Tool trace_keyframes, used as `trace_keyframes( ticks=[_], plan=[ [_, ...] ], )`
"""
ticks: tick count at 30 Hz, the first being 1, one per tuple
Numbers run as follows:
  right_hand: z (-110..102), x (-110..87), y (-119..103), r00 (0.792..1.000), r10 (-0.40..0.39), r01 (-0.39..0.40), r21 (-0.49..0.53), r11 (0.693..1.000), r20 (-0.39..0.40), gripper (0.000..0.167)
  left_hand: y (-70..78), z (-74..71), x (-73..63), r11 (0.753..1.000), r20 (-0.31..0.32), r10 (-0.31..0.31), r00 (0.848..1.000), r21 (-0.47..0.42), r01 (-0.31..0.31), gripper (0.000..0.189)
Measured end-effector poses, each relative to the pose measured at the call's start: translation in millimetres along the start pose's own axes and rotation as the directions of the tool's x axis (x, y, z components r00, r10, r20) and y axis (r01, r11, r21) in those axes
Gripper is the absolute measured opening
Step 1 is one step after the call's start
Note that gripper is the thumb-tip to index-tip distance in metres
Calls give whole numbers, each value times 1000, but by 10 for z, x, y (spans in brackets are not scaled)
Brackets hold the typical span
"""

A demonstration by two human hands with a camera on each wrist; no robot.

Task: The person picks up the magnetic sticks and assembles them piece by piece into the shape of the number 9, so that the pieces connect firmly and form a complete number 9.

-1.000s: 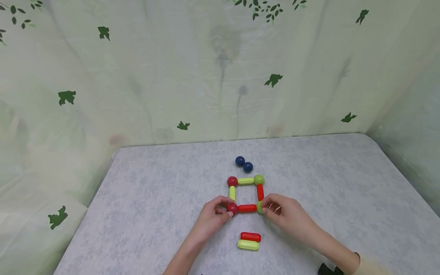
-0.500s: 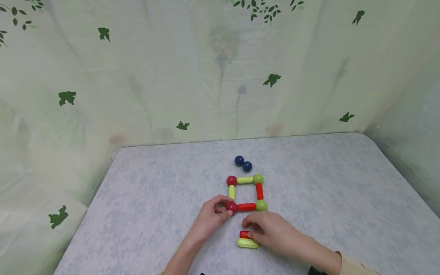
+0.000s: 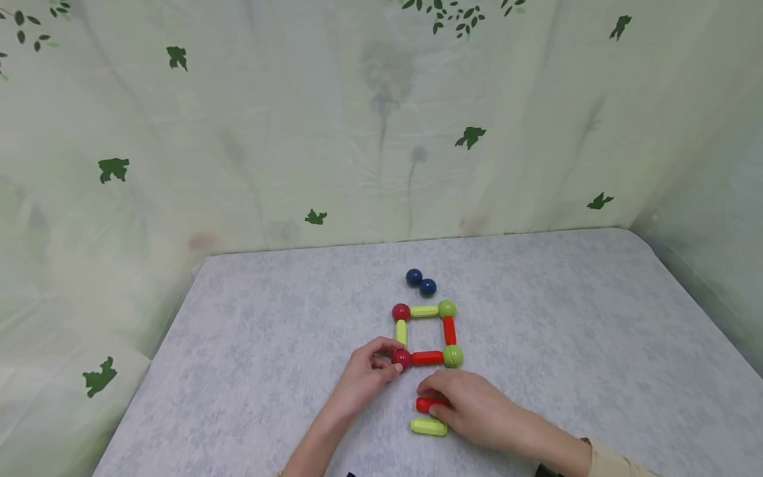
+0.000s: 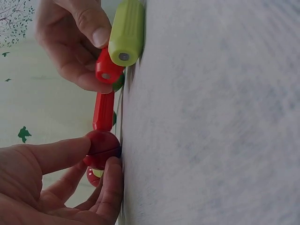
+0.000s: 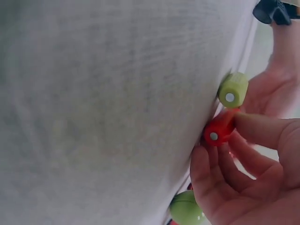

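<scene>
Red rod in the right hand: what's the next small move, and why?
I'd probably carry the red rod to the square frame: the right hand pinches it, clear of the lime rod, while the left hand holds the frame's near red ball.

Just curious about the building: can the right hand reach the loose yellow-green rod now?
Probably yes: the loose yellow-green rod lies uncovered beside the right hand, which may first need to release its pinched red rod.

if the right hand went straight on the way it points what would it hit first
Beyond the red stick it pinches, the right hand would likely meet the left hand first, near the red ball it grips, though depth is unclear.
</scene>
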State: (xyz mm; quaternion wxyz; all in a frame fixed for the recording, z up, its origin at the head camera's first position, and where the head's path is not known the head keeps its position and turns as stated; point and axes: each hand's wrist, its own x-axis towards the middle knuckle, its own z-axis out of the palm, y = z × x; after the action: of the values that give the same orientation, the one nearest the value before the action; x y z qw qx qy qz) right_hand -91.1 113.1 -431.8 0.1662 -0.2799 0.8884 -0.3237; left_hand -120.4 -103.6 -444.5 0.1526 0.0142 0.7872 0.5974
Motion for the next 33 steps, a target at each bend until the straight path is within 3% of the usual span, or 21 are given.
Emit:
trace_keyframes(
  ticks=[4,7,12,16,20,25,33],
  plan=[
    [-34,-89,52,998,64,-66,146,987,12,25,2,2,-4,1000,-6,-5,1000,2,5,29],
    [-71,-156,120,992,122,-129,290,948,41,26,8,1,-1,1000,-11,-17,1000,3,17,29],
    [-129,-200,245,970,235,-230,509,830,55,31,18,-8,8,999,-18,-34,999,7,34,29],
    [-148,-193,303,929,366,-318,632,707,59,42,15,-11,4,999,-18,-36,999,11,37,29],
    [-136,-170,347,892,448,-368,679,635,64,49,10,-5,4,999,-13,-32,999,13,33,29],
    [-134,-174,370,872,486,-384,698,604,59,49,13,6,6,999,-8,-35,999,11,35,29],
    [-162,-238,387,864,501,-382,727,571,60,50,15,8,1,999,-11,-32,999,18,32,29]
  ],
)
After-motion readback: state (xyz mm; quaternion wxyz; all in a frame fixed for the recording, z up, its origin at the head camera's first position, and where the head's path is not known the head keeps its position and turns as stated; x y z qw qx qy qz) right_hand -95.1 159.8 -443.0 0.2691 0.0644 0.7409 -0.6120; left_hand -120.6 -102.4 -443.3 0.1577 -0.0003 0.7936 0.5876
